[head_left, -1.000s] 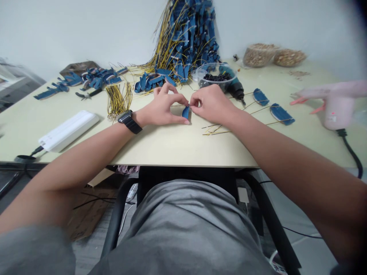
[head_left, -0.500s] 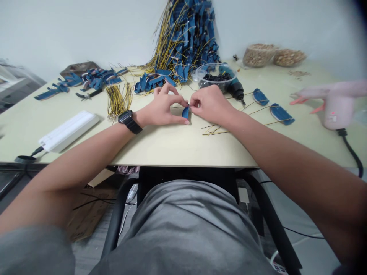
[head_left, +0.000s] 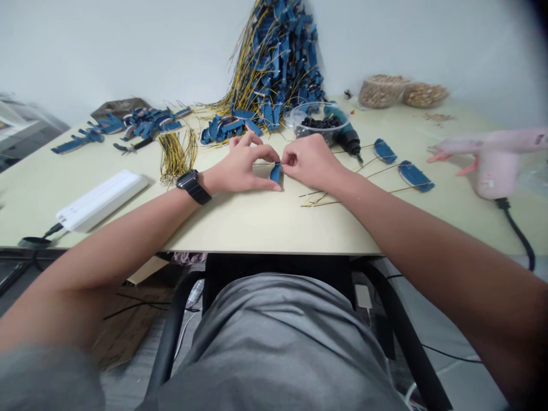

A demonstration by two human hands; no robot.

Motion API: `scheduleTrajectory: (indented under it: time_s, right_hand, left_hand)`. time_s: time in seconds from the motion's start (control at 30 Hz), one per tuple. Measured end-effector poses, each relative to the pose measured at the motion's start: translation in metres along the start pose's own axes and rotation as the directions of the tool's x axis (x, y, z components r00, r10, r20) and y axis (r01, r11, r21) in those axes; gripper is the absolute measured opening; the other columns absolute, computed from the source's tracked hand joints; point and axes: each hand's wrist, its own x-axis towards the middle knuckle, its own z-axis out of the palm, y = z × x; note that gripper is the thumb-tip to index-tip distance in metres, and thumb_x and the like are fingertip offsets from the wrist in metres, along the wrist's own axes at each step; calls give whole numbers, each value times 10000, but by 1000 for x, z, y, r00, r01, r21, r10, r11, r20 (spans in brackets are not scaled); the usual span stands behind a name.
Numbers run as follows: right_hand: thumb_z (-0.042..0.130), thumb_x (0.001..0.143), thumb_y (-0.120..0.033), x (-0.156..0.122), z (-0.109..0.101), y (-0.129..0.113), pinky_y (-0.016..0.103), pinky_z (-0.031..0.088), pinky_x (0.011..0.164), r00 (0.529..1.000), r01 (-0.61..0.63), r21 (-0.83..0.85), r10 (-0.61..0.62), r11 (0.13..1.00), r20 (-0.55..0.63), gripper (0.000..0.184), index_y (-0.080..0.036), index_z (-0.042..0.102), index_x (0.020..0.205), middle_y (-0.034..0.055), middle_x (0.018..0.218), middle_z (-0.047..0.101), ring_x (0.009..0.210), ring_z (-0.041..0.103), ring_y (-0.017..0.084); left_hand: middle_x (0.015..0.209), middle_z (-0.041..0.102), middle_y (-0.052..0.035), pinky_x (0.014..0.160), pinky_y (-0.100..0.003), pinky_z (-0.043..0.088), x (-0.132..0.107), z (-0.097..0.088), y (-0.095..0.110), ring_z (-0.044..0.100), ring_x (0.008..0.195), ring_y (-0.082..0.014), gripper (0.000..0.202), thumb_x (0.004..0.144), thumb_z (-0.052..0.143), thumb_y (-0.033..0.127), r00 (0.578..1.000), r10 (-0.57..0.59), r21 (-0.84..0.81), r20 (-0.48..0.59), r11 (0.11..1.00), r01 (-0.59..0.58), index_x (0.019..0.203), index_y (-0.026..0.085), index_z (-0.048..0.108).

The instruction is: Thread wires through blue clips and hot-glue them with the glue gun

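Between the thumb and fingers of my left hand (head_left: 246, 165) is a small curved blue piece (head_left: 275, 173), held just above or on the table; I cannot tell which. A thin dark wire (head_left: 260, 165) runs by the piece's upper edge, under my left fingers. My right hand (head_left: 312, 162) is closed in a pinch right beside the blue piece, at the wire's line; its fingertips partly hide what they grip. Right of that hand lie two blue pieces, a nearer one (head_left: 414, 176) and a farther one (head_left: 385, 151), with long thin wires attached.
A pink glue gun (head_left: 492, 160) lies at the right, a white power brick (head_left: 103, 200) at the left. Behind my hands stand a clear tub (head_left: 321, 123) of black bits, a drill (head_left: 349, 140) and a tall heap of wired blue pieces (head_left: 282, 63). Yellow wires (head_left: 175, 154) lie bundled near my watch.
The view has shifted slightly. Both hands keep their pinch at the blue piece, with only slight movement of the fingers.
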Motion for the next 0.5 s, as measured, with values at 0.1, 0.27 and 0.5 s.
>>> scheduleTrajectory:
  time_s: [0.1, 0.27, 0.5]
  right_hand:
    - [811, 1045, -14, -1, 0, -2, 441, 563, 952, 1000, 4, -25, -4, 1000, 3, 226, -188, 949, 1002, 111, 1043, 913, 976, 807, 295]
    - [759, 1042, -1, -2, 1, -4, 410, 531, 935, 1000, 29, -89, -28, 996, 11, 255, -190, 925, 999, 110, 1064, 917, 980, 783, 286]
    - [763, 1031, -3, -2, 1, -5, 410, 493, 899, 999, 34, -113, -33, 993, 12, 241, -195, 887, 952, 105, 1042, 908, 941, 747, 275]
  left_hand:
    - [1308, 882, -157, 1367, -817, 377, 0, 0, 1, 663, 1471, -530, 1114, 762, 901, 1236, 1000, -9, -15, -1, 1000, 9, 1340, 284, 934]
    - [1304, 919, -151, 1339, -776, 369, 0, 0, 2, 662, 1435, -512, 1096, 756, 876, 1253, 1000, -19, -13, 6, 1000, 19, 1278, 291, 936]
    - [1283, 918, -140, 1324, -735, 362, 0, -1, 1, 647, 1376, -480, 1069, 761, 865, 1255, 1000, -17, -5, 15, 1000, 17, 1217, 291, 942]
